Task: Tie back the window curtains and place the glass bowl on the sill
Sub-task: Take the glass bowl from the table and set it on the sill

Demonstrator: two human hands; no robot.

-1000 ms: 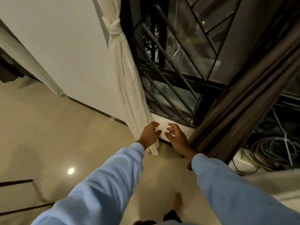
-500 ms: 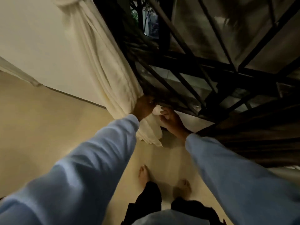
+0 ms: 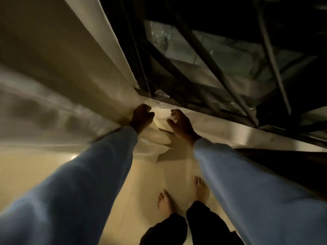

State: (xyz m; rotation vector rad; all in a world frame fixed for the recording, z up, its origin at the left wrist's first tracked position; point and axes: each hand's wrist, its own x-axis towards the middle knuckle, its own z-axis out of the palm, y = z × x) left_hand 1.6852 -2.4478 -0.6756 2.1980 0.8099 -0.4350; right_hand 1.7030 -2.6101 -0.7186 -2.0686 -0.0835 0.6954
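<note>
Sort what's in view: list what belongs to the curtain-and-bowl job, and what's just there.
Job:
- cream curtain
- sill
- what looks like the glass bowl, blurred, on the sill by the grille
- left hand, at the curtain's edge
- right hand, by the sill, holding nothing

Just there:
- window grille
- floor
- bare feet

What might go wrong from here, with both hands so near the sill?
1. The glass bowl, blurred, seems to stand on the sill just past the fingers; the right hand, open beside it, might knock it off.
2. The cream curtain bunches at the left hand, close to the bowl; a tug on the cloth might sweep the bowl along.
</note>
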